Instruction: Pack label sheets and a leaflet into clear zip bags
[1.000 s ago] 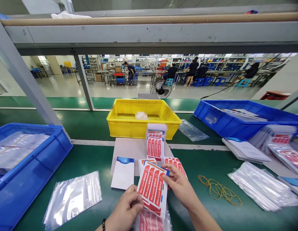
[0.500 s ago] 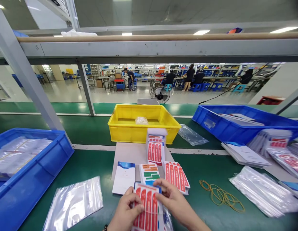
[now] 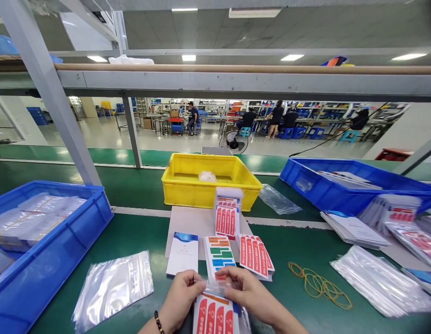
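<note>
Low in the head view, my left hand [image 3: 182, 297] and my right hand [image 3: 245, 290] pinch the top edge of a clear plastic bag [image 3: 215, 288], one at each side. Inside the bag lies a red-and-white sticker sheet [image 3: 215, 317], its lower end cut off by the frame. Just beyond my fingers is a stack of sheets with orange, green and blue labels [image 3: 218, 253]. A white booklet with a blue top [image 3: 183, 255] lies to the left of it. To the right is a fanned pile of red sticker sheets [image 3: 256, 255].
A yellow bin [image 3: 208, 195] stands behind the piles. Blue bins sit at left [image 3: 62, 246] and right [image 3: 340, 185]. Clear bags [image 3: 114, 287] lie at left, more bags [image 3: 378, 280] at right, beside rubber bands [image 3: 319, 285]. A metal shelf frame [image 3: 236, 83] crosses above the bench.
The sticker sheet has gone down into the clear bag, and my hands have shifted from the sheet to the bag's top edge. The camera view has tilted upward.
</note>
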Demonstrator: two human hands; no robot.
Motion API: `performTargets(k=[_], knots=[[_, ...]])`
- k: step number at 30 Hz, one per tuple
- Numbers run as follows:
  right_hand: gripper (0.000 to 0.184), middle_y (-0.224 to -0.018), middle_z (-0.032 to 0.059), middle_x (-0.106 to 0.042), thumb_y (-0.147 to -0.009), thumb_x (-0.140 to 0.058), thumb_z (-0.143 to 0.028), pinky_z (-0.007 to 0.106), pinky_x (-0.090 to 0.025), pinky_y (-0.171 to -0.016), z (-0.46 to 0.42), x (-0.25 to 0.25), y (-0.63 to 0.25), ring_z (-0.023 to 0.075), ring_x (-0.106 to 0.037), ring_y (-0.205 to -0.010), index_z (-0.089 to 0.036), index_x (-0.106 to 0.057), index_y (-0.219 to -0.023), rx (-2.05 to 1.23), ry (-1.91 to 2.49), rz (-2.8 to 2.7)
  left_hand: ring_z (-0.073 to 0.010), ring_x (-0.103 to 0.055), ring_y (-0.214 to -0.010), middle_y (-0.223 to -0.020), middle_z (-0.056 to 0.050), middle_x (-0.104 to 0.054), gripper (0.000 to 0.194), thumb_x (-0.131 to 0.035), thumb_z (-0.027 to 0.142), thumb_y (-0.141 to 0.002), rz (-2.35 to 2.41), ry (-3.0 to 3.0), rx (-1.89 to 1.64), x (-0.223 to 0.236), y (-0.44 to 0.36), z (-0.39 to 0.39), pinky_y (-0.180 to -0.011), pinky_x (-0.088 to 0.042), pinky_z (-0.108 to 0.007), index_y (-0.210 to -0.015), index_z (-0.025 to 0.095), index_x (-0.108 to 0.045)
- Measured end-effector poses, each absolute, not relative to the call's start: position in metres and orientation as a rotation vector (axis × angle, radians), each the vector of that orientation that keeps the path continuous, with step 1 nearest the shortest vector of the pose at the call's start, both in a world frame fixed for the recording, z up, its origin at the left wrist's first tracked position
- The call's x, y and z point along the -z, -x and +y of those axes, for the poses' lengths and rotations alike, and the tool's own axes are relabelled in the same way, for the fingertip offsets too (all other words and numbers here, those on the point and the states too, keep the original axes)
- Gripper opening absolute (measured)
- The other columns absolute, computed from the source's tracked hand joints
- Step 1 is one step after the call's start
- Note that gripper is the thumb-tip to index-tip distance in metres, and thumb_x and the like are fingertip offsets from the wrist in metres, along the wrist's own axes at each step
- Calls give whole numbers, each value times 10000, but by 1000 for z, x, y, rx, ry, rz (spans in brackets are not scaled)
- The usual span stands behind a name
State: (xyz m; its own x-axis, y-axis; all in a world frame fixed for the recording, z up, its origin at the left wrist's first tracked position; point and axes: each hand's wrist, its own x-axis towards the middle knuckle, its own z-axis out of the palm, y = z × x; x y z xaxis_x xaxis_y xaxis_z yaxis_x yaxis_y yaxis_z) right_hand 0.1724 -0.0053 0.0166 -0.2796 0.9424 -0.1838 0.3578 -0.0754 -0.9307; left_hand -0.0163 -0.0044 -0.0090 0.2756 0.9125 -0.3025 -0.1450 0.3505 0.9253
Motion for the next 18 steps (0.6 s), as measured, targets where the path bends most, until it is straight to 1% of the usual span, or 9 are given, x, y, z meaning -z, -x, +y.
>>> performTargets(k=[2,4,5,9,12,15,18], knots=[[237,-674,-11,-558,-608,-613,-202,234,-382,-578,-3,-13,-171,133,-501,-618,-149,-637,-838,-1419,1403,-1626,-110,-421,-548,-539,26,-509,320,-701,405,-542,1078,-979,-904,10,17,-3,-554,-299,-232,-558,140,-521],[114,-617,-19,-529,-619,-600,-219,226,-354,-546,-2,-10,-168,119,-472,-573,-140,-605,-701,-1455,1394,-1608,-112,-421,-557,-543,26,-511,260,-676,354,-568,1098,-1031,-919,8,18,-2,-562,-306,-233,-556,141,-528],[97,-592,-23,-514,-631,-591,-237,224,-341,-534,-2,-9,-166,113,-456,-555,-143,-579,-647,-1457,1389,-1596,-111,-420,-559,-543,28,-510,234,-663,332,-578,1104,-1053,-924,7,18,-2,-566,-309,-233,-553,142,-528],[170,-549,-28,-479,-649,-561,-268,228,-326,-541,-3,-9,-163,113,-425,-550,-163,-492,-536,-1386,1340,-1585,-106,-415,-550,-539,36,-498,211,-647,312,-585,1103,-1068,-909,4,15,-3,-565,-314,-230,-550,146,-521],[150,-556,-20,-490,-644,-541,-229,238,-343,-577,-6,-12,-161,129,-446,-586,-165,-489,-519,-1315,1340,-1636,-113,-438,-563,-568,24,-527,208,-646,321,-591,1093,-1063,-857,5,12,-3,-574,-332,-233,-588,140,-545],[87,-618,-7,-550,-664,-520,-201,239,-370,-605,-9,-11,-158,143,-495,-632,-160,-536,-589,-1343,1334,-1670,-122,-456,-581,-578,8,-542,178,-626,294,-604,1146,-1146,-832,6,8,-4,-594,-352,-241,-575,133,-559],[121,-631,1,-575,-698,-515,-227,237,-380,-596,-12,-7,-154,146,-514,-632,-158,-537,-601,-1324,1363,-1694,-125,-463,-586,-577,5,-542,159,-604,272,-619,1163,-1216,-803,4,7,-5,-596,-363,-240,-559,136,-547]])
